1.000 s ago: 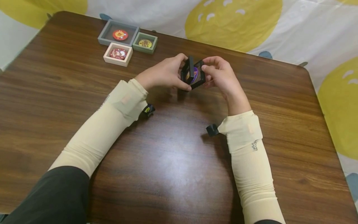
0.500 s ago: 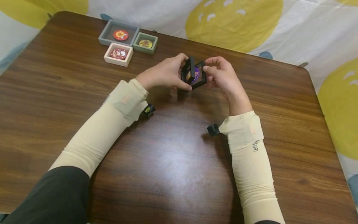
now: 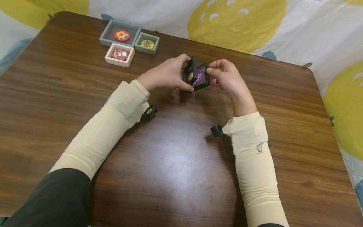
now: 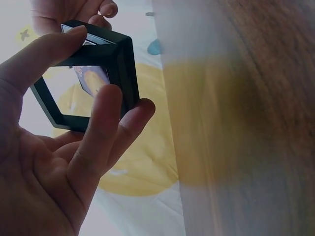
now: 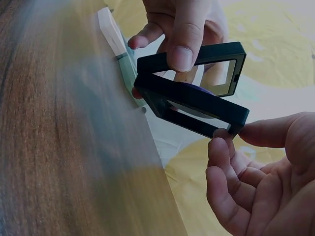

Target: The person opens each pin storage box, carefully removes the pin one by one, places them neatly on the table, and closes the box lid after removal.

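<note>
A small black hinged display frame (image 3: 194,70) is held partly open above the table by both hands. Between its two halves lies a round purple token (image 3: 199,75), whose edge also shows purple in the right wrist view. My left hand (image 3: 168,74) grips the frame's hinged side, the thumb along the near edge and fingers behind one half. The right hand (image 3: 228,77) pinches a corner of the other half between thumb and a finger. From the left wrist, the black frame (image 4: 129,73) shows clear windows, the left fingers spread across one side.
At the back left stand a grey frame (image 3: 105,37), a green frame (image 3: 146,50) and a cream frame (image 3: 117,62), each holding a round token. They sit side by side on the brown wooden table (image 3: 181,151). A patterned cloth (image 3: 238,25) hangs behind the far edge.
My right hand has shifted slightly to the right, drawing its half of the black frame wider apart. More of the purple token shows. The left hand stays in place.
</note>
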The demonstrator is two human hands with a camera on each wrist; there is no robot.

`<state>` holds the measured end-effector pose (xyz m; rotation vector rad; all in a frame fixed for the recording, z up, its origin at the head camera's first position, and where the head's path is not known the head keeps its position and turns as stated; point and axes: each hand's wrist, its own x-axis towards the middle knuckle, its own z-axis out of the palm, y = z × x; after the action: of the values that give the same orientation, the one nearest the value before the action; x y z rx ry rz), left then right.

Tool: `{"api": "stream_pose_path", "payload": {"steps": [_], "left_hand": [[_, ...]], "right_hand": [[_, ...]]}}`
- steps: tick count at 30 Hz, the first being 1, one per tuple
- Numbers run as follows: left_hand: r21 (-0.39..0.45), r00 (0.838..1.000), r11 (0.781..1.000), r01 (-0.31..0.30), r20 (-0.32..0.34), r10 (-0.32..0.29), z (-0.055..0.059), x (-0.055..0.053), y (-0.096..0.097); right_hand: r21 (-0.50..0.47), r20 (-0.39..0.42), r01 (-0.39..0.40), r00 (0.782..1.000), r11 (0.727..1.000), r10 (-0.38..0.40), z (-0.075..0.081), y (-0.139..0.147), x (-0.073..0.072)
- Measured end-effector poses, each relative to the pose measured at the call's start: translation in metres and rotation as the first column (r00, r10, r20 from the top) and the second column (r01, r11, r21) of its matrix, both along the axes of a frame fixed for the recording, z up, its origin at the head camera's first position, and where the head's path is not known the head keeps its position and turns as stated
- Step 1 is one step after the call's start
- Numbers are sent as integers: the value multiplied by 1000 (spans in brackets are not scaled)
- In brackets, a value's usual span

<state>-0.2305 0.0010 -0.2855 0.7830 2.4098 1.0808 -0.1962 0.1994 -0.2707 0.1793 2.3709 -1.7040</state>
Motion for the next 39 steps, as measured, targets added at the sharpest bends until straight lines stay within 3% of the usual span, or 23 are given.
{"api": "stream_pose_path", "payload": {"steps": [11, 30, 36, 39], "left_hand": [[-59, 998, 998, -3, -58, 0, -1, 0, 0], [-83, 998, 997, -6, -65, 0, -2, -2, 0], [-73, 997, 997, -8, -78, 2, -2, -2, 0], [-64, 997, 998, -8, -83, 3, -2, -3, 1]], "right_hand": [[55, 16, -18, 1000, 998, 17, -2, 2, -2], [115, 59, -47, 997, 992, 40, -7, 7, -4], [105, 51, -41, 998, 994, 35, -6, 7, -3], [113, 5, -10, 1000, 994, 10, -5, 7, -2]]}}
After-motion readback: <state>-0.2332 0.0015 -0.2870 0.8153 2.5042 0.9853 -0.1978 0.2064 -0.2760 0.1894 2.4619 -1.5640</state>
